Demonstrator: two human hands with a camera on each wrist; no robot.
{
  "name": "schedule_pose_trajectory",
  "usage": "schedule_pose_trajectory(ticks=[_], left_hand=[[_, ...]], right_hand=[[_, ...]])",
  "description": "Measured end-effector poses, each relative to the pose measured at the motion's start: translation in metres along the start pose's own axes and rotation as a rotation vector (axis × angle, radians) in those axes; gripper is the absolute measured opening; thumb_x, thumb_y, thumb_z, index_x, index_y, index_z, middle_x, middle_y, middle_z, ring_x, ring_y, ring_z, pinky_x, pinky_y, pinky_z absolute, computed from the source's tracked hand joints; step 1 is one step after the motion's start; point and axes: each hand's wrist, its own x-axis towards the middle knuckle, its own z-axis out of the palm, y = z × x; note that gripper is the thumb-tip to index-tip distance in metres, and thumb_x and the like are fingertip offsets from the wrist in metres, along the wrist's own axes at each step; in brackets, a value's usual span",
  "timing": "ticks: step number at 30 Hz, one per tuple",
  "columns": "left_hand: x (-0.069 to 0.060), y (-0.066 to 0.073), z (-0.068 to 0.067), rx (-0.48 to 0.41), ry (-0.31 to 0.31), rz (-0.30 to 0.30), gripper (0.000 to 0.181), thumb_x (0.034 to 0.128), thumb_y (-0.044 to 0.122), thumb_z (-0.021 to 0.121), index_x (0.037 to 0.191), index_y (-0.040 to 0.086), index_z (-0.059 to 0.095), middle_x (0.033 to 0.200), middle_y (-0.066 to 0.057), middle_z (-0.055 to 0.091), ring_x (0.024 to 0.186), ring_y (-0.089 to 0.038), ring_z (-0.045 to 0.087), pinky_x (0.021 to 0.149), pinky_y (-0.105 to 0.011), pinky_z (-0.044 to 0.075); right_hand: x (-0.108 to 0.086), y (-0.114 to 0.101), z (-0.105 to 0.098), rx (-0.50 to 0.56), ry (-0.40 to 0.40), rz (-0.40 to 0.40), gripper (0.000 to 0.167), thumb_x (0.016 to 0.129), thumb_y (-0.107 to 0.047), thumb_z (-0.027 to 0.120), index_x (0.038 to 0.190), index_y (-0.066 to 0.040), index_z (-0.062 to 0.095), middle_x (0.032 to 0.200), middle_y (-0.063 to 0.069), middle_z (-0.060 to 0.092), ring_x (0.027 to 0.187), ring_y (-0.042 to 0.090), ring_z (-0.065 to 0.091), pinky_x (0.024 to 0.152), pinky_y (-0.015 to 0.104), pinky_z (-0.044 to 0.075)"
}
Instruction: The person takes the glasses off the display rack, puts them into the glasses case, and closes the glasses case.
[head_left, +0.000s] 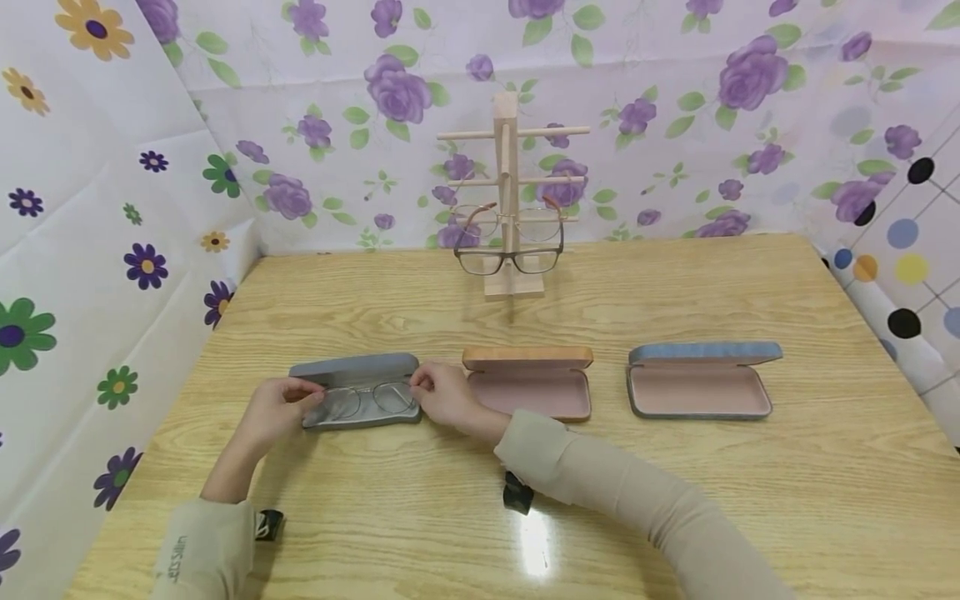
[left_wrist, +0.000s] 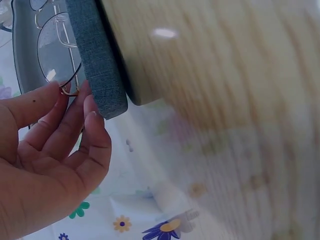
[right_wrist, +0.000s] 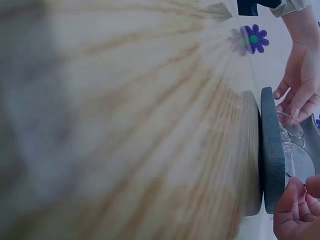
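Note:
Thin wire-rimmed eyeglasses (head_left: pixel 393 398) are held between both hands at the open grey glasses case (head_left: pixel 352 365) on the left of the table. Thumb and fingers of the left hand (head_left: pixel 279 412) pinch their left end; the right hand (head_left: pixel 452 400) pinches the other end. In the left wrist view, the left hand (left_wrist: pixel 60 155) grips the gold-coloured hinge area beside a round lens (left_wrist: pixel 56 47), close to the case wall (left_wrist: pixel 97 55). In the right wrist view, the right hand (right_wrist: pixel 295 212) is partly cut off by the frame edge. Whether the eyeglasses touch the case's bottom I cannot tell.
Behind the cases stands a wooden display rack (head_left: pixel 506 158) bearing dark-framed eyeglasses (head_left: pixel 510 263) and a thin gold-rimmed pair (head_left: pixel 542 223). An open orange case (head_left: pixel 528 358) sits just right of the right hand, with an open blue case (head_left: pixel 705 353) farther right.

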Motion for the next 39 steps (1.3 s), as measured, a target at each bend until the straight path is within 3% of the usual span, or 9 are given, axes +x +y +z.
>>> schedule_pose_trajectory(ticks=[8, 12, 25, 29, 33, 35, 39], left_hand=[[0.001, -0.003, 0.000, 0.078, 0.017, 0.021, 0.016, 0.0876, 0.005, 0.058, 0.092, -0.008, 0.066, 0.091, -0.018, 0.065, 0.082, -0.026, 0.058, 0.065, -0.031, 0.046], [0.002, -0.003, 0.000, 0.106, 0.039, 0.048, 0.015, 0.0871, 0.004, 0.059, 0.092, -0.008, 0.067, 0.089, -0.018, 0.065, 0.083, -0.028, 0.059, 0.066, -0.033, 0.047], [-0.001, -0.001, -0.001, 0.099, 0.005, 0.090, 0.021, 0.0875, 0.004, 0.058, 0.104, -0.009, 0.063, 0.101, -0.023, 0.063, 0.089, -0.033, 0.058, 0.073, -0.040, 0.048], [-0.004, -0.001, -0.002, 0.078, -0.003, 0.068, 0.024, 0.0905, 0.010, 0.055, 0.106, -0.008, 0.062, 0.104, -0.022, 0.061, 0.093, -0.035, 0.056, 0.073, -0.042, 0.048], [-0.007, -0.002, -0.004, 0.079, 0.033, 0.053, 0.026, 0.0923, 0.016, 0.053, 0.103, -0.005, 0.064, 0.101, -0.019, 0.063, 0.092, -0.033, 0.057, 0.071, -0.039, 0.048], [-0.008, -0.002, -0.006, 0.087, 0.061, 0.047, 0.027, 0.0925, 0.019, 0.053, 0.100, -0.003, 0.065, 0.097, -0.016, 0.064, 0.089, -0.030, 0.058, 0.069, -0.035, 0.047], [-0.011, -0.003, -0.010, 0.099, 0.110, 0.007, 0.033, 0.0926, 0.027, 0.053, 0.098, -0.003, 0.065, 0.092, -0.017, 0.065, 0.086, -0.030, 0.059, 0.068, -0.035, 0.047]], right_hand=[[0.001, -0.001, 0.005, -0.036, -0.077, 0.013, 0.020, 0.082, 0.005, 0.054, 0.101, 0.003, 0.062, 0.078, 0.004, 0.059, 0.061, 0.008, 0.044, 0.054, 0.016, 0.036], [0.001, -0.004, 0.004, -0.040, -0.113, 0.052, 0.032, 0.078, 0.007, 0.058, 0.111, 0.004, 0.059, 0.071, -0.001, 0.052, 0.057, 0.007, 0.041, 0.050, 0.015, 0.033], [0.001, -0.006, -0.003, -0.053, -0.220, 0.114, 0.058, 0.076, -0.001, 0.069, 0.130, -0.001, 0.048, 0.057, -0.002, 0.041, 0.047, 0.008, 0.035, 0.042, 0.017, 0.028], [-0.001, -0.006, -0.006, -0.010, -0.179, 0.103, 0.050, 0.076, -0.001, 0.069, 0.124, 0.001, 0.054, 0.057, -0.001, 0.042, 0.047, 0.008, 0.035, 0.043, 0.017, 0.027], [-0.004, -0.007, -0.009, 0.041, -0.079, 0.095, 0.033, 0.079, -0.004, 0.069, 0.110, 0.003, 0.059, 0.067, 0.002, 0.048, 0.052, 0.009, 0.038, 0.047, 0.018, 0.031], [-0.006, -0.008, -0.010, 0.052, -0.029, 0.094, 0.031, 0.081, -0.009, 0.068, 0.108, 0.002, 0.057, 0.077, 0.004, 0.052, 0.060, 0.011, 0.043, 0.053, 0.019, 0.036], [-0.010, -0.011, -0.008, 0.070, -0.008, 0.106, 0.047, 0.087, -0.024, 0.063, 0.124, 0.001, 0.048, 0.104, 0.011, 0.053, 0.091, 0.019, 0.051, 0.075, 0.029, 0.044]])
